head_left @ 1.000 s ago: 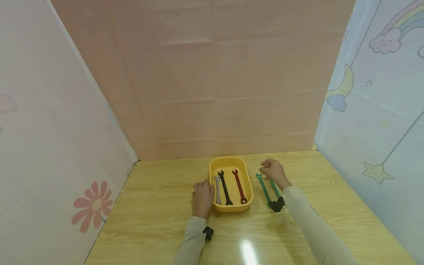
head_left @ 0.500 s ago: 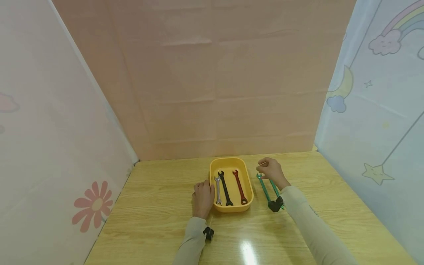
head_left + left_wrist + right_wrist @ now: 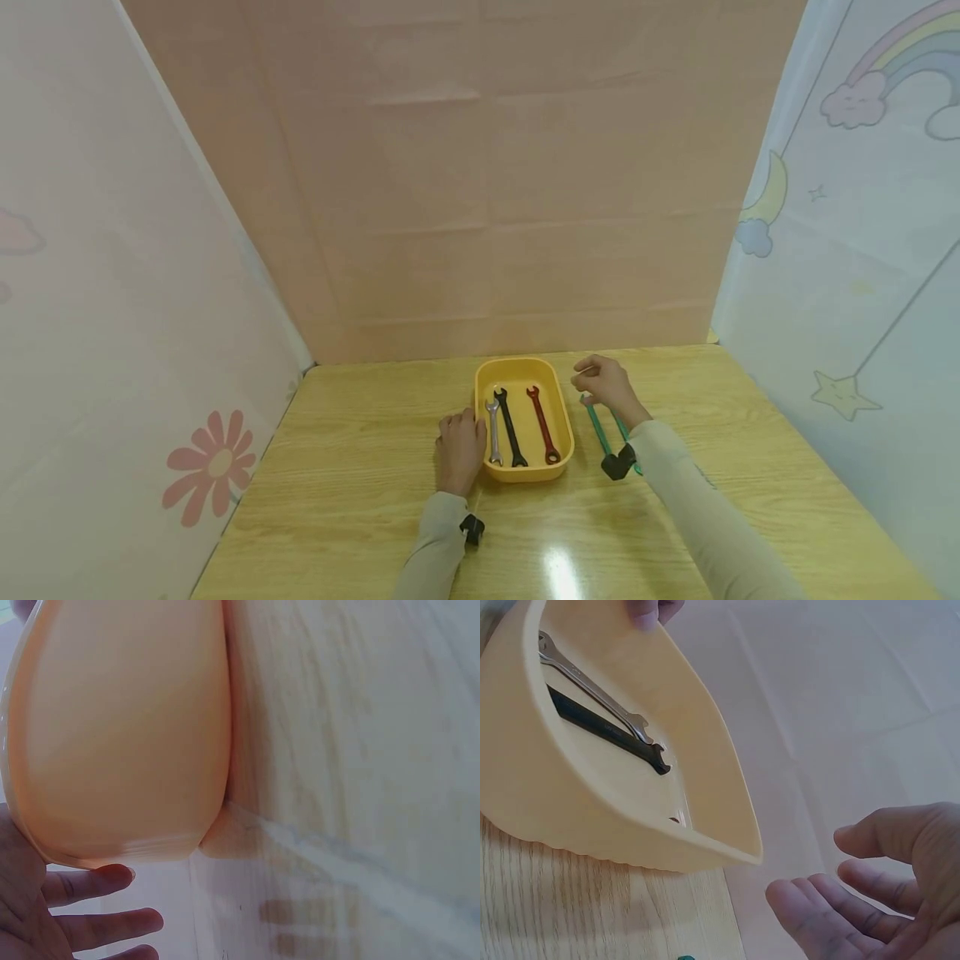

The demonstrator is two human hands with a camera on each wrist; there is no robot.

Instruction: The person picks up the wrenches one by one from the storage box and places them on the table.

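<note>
A yellow plastic tray stands in the middle of the table. On its floor lie a silver wrench, a black wrench and a red wrench. My left hand holds the tray's left side, its thumb over the rim in the right wrist view and its fingers along the outside. To the right of the tray, my right hand hovers with loosely bent fingers and nothing in them. Below it are two green wrenches, partly hidden by the hand and the black wrist camera.
The wood-grain table ends at a pinkish-tan back sheet. Patterned cloth walls rise at the left and right.
My right hand has drifted slightly left, toward the tray, with its wrist camera shifting the same way. The left hand and the tray stay in place.
</note>
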